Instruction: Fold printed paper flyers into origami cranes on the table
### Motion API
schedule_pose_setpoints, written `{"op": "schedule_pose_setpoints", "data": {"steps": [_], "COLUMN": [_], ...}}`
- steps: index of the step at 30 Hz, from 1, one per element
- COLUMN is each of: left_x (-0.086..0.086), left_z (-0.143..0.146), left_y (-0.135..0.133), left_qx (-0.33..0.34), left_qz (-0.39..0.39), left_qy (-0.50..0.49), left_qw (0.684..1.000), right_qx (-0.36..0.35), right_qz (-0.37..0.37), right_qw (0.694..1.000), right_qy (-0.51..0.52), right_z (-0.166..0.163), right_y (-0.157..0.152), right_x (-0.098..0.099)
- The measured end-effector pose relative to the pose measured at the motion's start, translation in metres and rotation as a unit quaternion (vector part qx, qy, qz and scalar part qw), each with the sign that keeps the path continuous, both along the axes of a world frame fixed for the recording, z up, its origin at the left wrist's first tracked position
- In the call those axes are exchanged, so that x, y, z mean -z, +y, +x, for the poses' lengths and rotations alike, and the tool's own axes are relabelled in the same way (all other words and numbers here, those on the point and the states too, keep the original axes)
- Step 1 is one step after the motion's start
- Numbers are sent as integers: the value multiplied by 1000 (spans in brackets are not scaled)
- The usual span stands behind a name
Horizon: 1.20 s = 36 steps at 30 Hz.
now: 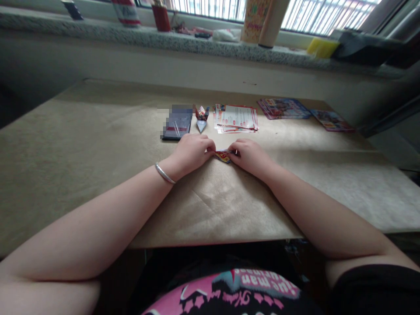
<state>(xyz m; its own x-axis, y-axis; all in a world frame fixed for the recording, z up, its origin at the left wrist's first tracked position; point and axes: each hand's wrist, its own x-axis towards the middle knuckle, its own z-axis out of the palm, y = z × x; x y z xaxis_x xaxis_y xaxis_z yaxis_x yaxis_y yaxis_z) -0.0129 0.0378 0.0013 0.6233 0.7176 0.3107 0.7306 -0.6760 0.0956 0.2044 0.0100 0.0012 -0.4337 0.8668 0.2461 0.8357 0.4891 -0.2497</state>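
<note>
Pinching small folded paper (223, 156) from both sides: left hand (196, 148) at left end, right hand (252, 158) at right, fingers curled nearly closed. Paper on or just above table (210, 214), visible length running side to side, hands about equally near. Just beyond left hand: dark flat case (179, 124), paper figure (202, 115). Beyond right hand: paper stack (238, 117), then cards (285, 108) rightward.

daylight glares through the window (210, 8) — the table (82, 144) dimmer, softly shadowed — with picture edges blurred and stretched.

Folded paper (223, 157) with ends hidden, dark flat object (180, 123) partly pixelated, sleeve (377, 286) cropped
</note>
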Motion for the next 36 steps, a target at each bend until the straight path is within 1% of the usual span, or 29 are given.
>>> {"op": "schedule_pose_setpoints", "data": {"steps": [6,13,19,24,29,31,34,36], "left_x": [-3,-9,-11,-9,-9,-10,-10,-11], "left_z": [-1,-1,-2,-3,-3,-3,-3,-3], "left_y": [-3,-6,-6,-5,-7,-7,-7,-7], "left_qx": [-24,-50,-49,-47,-49,-51,-58,-62], "left_qz": [4,-7,-2,2,-1,-4,-26,-40], "left_qy": [33,58,77,85,84,83,77,69], "left_qw": [999,997,996,995,995,995,995,995], "right_qx": [41,75,80,88,40,35,57,66], "right_qz": [-24,-67,-60,-78,-52,-69,-155,-165], "right_qw": [998,995,994,991,993,995,986,982], "right_qy": [-32,-28,-41,-64,-102,-70,39,72], "right_z": [5,13,14,14,16,21,30,33], "right_y": [-2,-2,-3,-5,-4,-1,4,6], "right_x": [-7,-11,-12,-17,-18,-15,-8,-5]}}
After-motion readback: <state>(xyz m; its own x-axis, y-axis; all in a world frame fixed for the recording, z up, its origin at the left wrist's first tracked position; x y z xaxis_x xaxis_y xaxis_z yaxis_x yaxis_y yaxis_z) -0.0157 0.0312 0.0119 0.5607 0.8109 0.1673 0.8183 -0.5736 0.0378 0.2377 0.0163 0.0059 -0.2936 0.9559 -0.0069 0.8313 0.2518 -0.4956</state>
